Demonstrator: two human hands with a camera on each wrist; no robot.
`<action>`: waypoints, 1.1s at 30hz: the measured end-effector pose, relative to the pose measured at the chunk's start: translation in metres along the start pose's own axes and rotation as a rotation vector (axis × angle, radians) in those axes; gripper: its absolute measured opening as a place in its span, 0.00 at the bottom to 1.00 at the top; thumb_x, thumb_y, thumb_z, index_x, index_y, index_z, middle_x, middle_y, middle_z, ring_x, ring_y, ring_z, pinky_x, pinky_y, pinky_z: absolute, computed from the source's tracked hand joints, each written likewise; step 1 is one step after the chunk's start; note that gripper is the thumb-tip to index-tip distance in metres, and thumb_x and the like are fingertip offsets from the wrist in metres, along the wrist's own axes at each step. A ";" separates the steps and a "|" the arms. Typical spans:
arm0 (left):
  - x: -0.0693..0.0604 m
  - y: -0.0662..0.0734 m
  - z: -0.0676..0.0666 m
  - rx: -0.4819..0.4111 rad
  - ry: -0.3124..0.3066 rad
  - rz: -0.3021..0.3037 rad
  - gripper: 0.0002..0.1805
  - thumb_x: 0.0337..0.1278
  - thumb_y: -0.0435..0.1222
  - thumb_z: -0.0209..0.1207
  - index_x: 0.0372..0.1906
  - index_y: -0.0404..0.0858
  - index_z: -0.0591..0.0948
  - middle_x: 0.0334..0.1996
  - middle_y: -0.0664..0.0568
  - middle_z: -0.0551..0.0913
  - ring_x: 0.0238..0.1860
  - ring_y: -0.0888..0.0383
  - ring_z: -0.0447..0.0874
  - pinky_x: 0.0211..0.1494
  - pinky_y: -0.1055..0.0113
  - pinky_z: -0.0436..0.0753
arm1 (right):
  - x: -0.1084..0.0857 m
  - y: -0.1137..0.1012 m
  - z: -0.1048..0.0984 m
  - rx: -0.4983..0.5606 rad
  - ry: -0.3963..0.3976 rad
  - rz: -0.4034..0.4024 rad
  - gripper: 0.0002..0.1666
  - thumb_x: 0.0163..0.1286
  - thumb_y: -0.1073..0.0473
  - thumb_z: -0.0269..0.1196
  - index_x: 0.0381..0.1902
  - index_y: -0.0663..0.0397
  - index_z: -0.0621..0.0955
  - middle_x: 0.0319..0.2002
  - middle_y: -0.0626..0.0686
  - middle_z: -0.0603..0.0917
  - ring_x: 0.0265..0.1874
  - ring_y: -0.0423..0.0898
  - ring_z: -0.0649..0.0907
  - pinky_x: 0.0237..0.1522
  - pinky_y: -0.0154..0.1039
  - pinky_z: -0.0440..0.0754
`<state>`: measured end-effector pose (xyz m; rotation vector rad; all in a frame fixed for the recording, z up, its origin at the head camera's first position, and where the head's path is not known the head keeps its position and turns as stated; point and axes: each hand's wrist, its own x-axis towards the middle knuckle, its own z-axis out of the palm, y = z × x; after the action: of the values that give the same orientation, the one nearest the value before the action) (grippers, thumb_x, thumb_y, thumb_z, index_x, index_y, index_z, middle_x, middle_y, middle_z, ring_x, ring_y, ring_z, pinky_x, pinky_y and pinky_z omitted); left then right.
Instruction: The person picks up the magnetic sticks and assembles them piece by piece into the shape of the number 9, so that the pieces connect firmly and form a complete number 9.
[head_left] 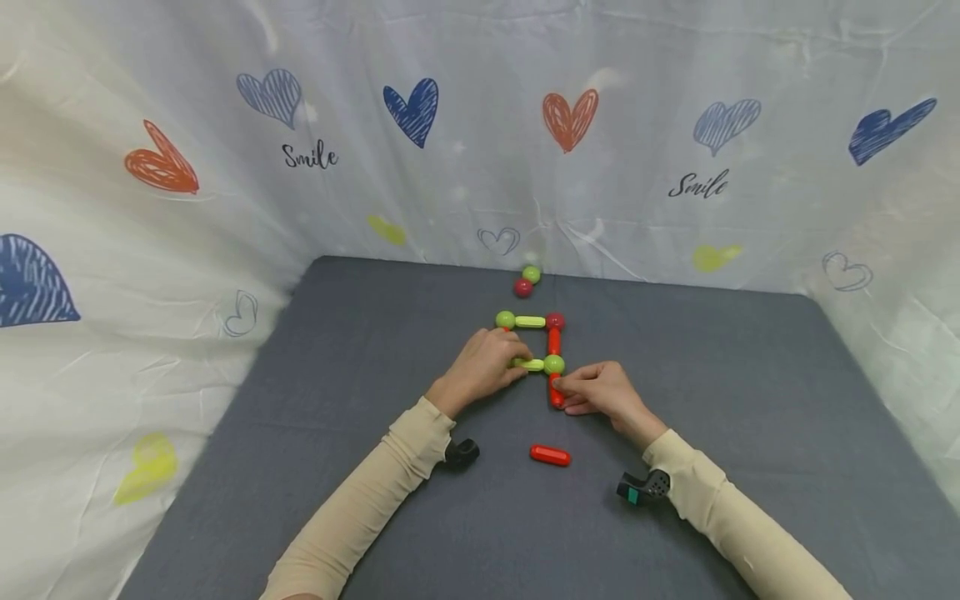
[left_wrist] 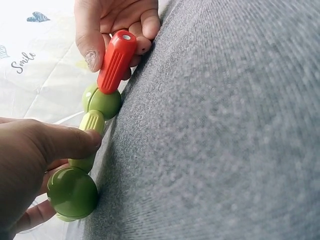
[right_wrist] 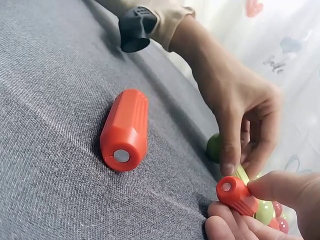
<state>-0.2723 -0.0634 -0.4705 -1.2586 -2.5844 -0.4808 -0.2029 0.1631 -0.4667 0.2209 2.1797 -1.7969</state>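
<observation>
My left hand (head_left: 483, 365) pinches a yellow-green magnetic rod (left_wrist: 93, 121) on the near side of a square of rods and balls. This rod joins a green ball (left_wrist: 72, 194) to another green ball (head_left: 554, 364) at the square's near right corner. My right hand (head_left: 602, 390) holds a red magnetic rod (head_left: 556, 393) between thumb and fingers. One end of it meets the near right green ball; its other end points toward me. The square's far corners are a green ball (head_left: 506, 319) and a red ball (head_left: 555, 321). In the head view my left hand hides the near left corner.
A loose red rod (head_left: 550, 455) lies on the grey cloth (head_left: 360, 350) between my forearms. Beyond the square, a red ball (head_left: 522, 287) and a green ball (head_left: 531, 274) sit together near the back curtain (head_left: 465, 183). Black wrist cameras (head_left: 643, 487) hang by both cuffs.
</observation>
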 end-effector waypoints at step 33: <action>0.005 -0.008 -0.020 -0.130 -0.006 -0.095 0.09 0.57 0.40 0.72 0.41 0.44 0.90 0.36 0.54 0.86 0.37 0.58 0.82 0.43 0.63 0.79 | 0.006 0.006 0.000 0.025 0.014 -0.027 0.13 0.61 0.61 0.73 0.37 0.68 0.88 0.28 0.58 0.88 0.25 0.48 0.88 0.31 0.42 0.87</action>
<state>-0.2808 -0.0721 -0.4520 -1.1819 -2.6652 -0.6741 -0.2064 0.1643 -0.4744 0.2103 2.1807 -1.8438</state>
